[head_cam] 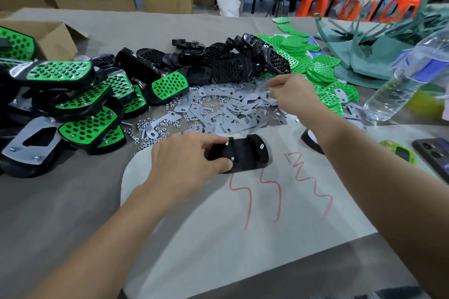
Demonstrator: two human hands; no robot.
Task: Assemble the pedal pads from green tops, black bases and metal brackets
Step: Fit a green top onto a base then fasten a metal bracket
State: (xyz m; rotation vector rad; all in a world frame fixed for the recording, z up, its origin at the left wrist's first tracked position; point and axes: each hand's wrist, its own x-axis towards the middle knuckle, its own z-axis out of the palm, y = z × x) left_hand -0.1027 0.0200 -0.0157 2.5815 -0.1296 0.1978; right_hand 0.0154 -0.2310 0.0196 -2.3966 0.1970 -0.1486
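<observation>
We note the left hand [184, 160] gripping one black base [247, 155] at its left end, thumb on the near edge and fingers over the top; the base lies underside up on a white sheet [243, 226] on the surface [60, 201], with bright screw ends [232, 158] standing up from it; the right hand [295, 97] is beyond and to the right of the left hand, fingers curled down onto the heap of metal brackets [233, 114]; blur hides whether a bracket is pinched, so we cannot tell; loose nuts [145, 126] lie just beyond the left hand, green tops [315, 65] beyond the right hand, finished pads [80, 104] well left of the left hand; judgement: the base looks a rigid, light moulding, best held by its side edges clear of the screws; the brackets look thin, stiff and slick, apt to cling together, so we would lift one by an edge between fingertip and thumb.
</observation>
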